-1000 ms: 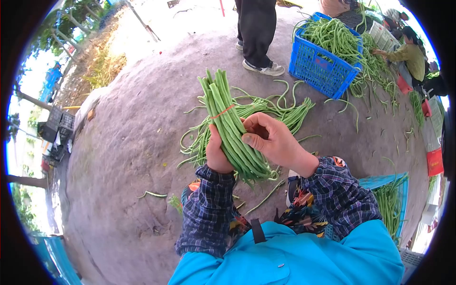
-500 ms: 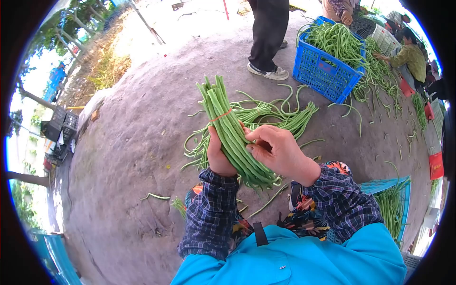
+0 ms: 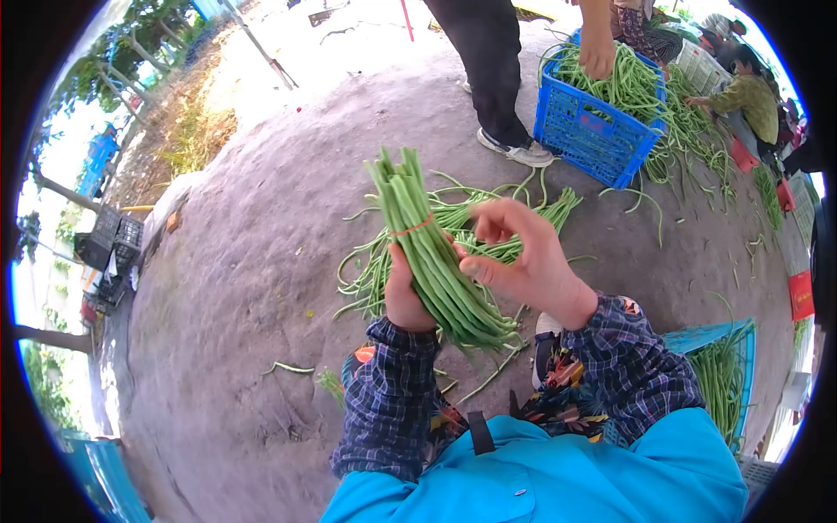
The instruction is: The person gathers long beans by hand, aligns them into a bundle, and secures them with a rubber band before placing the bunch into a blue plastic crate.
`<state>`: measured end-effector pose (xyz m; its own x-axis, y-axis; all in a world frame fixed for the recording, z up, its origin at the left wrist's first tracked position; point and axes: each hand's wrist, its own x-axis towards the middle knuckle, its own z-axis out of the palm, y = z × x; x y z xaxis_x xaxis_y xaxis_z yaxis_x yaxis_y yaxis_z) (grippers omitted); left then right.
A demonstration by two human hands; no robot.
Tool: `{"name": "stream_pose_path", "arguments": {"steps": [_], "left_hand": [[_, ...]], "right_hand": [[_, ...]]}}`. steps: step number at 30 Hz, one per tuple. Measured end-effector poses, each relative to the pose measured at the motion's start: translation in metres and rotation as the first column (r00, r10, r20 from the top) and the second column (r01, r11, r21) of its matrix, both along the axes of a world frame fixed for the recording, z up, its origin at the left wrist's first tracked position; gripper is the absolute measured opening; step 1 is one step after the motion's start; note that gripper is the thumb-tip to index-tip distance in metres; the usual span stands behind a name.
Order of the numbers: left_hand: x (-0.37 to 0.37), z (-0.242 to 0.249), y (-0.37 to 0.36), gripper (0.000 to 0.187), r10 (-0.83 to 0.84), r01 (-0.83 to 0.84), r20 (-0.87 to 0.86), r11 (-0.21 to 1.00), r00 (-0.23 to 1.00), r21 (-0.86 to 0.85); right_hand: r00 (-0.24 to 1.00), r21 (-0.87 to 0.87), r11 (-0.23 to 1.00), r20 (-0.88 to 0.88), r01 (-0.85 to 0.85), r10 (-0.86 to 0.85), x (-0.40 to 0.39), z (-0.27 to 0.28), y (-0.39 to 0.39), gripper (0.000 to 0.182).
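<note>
A bundle of long green beans (image 3: 432, 261) with a red band around its upper part stands tilted in my left hand (image 3: 408, 292), whose fingers wrap round it from the left. Just right of the bundle is my right hand (image 3: 534, 266), raised with thumb and fingers apart and nothing between them. Behind and below both hands, a loose pile of long beans (image 3: 558, 209) lies on the ground. Part of that pile is hidden by the bundle and my hands.
A blue crate (image 3: 597, 135) full of beans stands at the upper right, a person's hand (image 3: 597, 54) reaching into it. That person's shoe (image 3: 523, 155) is beside it. More beans lie in a blue container (image 3: 748, 375) at the lower right. Other people sit at the far right.
My right hand has moved away from the bundle and its fingers have spread. The standing person has stepped towards the blue crate and put a hand on its beans.
</note>
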<state>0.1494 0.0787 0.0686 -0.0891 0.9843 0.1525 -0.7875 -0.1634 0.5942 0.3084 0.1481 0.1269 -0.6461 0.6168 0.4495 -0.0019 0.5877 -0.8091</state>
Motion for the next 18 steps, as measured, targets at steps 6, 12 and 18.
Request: {"name": "stream_pose_path", "arguments": {"steps": [6,12,18], "left_hand": [[0.012,-0.001,0.000,0.072,-0.135,0.100,-0.505,0.990,0.853,-0.095],[0.011,-0.007,-0.009,0.076,-0.319,0.286,-0.308,0.947,0.896,-0.148],[0.006,0.005,-0.006,0.099,-0.549,0.561,-0.320,0.826,0.772,-0.061]], "right_hand": [[0.988,-0.206,0.975,-0.141,-0.087,0.059,-0.009,-0.013,0.011,0.062],[0.934,-0.687,0.641,-0.323,-0.342,0.152,-0.001,-0.003,0.007,0.039],[0.898,-0.693,0.580,-0.396,-0.429,0.191,0.004,0.006,0.002,0.069]]}}
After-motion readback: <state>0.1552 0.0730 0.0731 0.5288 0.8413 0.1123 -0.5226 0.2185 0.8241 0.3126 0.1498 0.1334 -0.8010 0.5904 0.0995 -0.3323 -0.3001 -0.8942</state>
